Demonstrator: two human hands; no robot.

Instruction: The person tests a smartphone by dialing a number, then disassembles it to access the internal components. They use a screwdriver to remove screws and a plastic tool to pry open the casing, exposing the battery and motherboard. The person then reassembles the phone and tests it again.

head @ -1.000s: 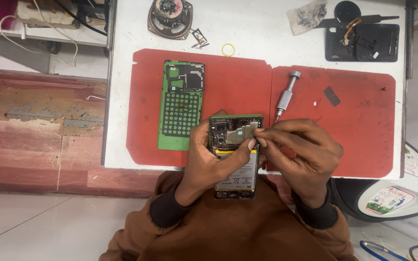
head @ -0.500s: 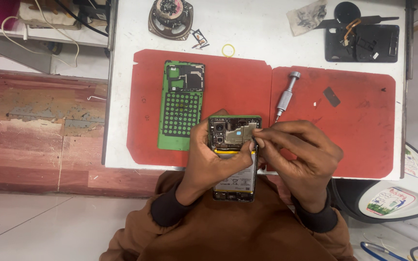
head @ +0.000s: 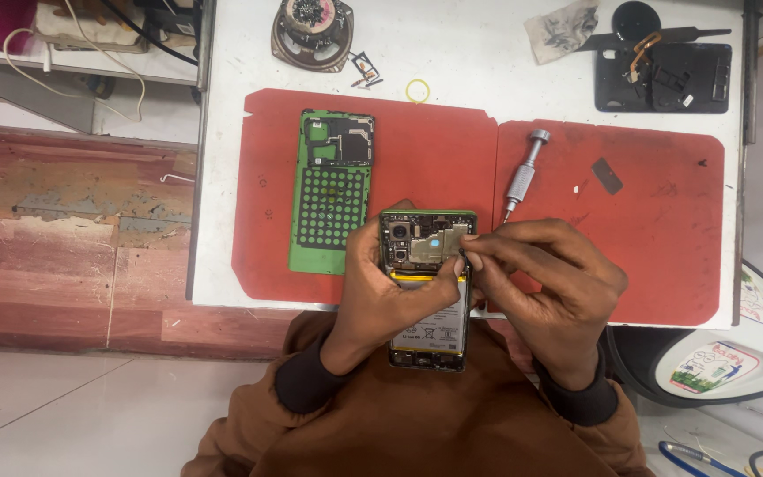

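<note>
On red mats [head: 664, 230]: one phone [head: 427, 291], two hands [head: 381, 296].

The opened phone [head: 427, 291] is a green-framed handset with its back cover off; the camera module and metal shielding show at its upper end, a pale battery with printed markings below; it lies back-side up, long axis running away from the person, upper end over the near edge of the red mat [head: 426, 159], lower end overhanging the lap; the left hand [head: 381, 296] grips its left side; the right hand [head: 545, 283] pinches at its upper right corner.
</note>
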